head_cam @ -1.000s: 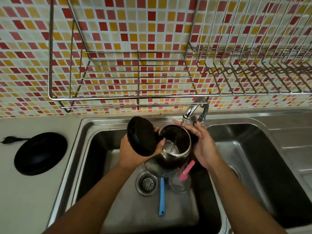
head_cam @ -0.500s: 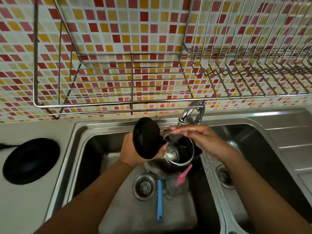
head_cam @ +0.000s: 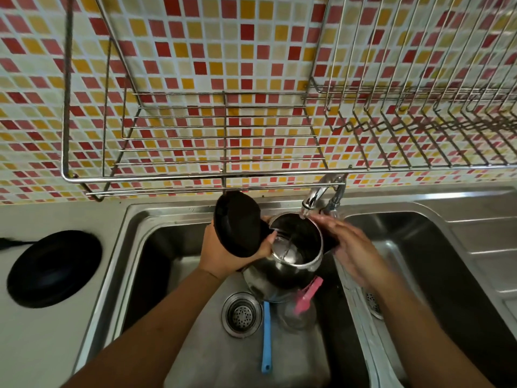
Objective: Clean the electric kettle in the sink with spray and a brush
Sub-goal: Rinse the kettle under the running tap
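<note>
A steel electric kettle [head_cam: 282,271] is held tilted over the left sink basin [head_cam: 156,247], its black lid [head_cam: 237,224] swung open to the left. My left hand [head_cam: 223,256] grips the kettle by the lid hinge side, thumb at the rim. The tap spout [head_cam: 313,198] runs a thin stream of water into the kettle's mouth. My right hand [head_cam: 355,247] hovers at the kettle's right side below the tap, fingers straight and blurred. A clear spray bottle with a pink trigger [head_cam: 306,299] and a blue-handled brush [head_cam: 266,337] lie on the basin floor under the kettle.
The drain strainer [head_cam: 241,315] sits in the left basin. A second basin [head_cam: 436,261] lies to the right. The kettle's black base [head_cam: 54,268] with its cord rests on the counter at left. A wire dish rack [head_cam: 223,141] hangs on the tiled wall above.
My right hand has come off the top of the kettle's mouth and moved to its right side. Water now falls from the tap into the kettle.
</note>
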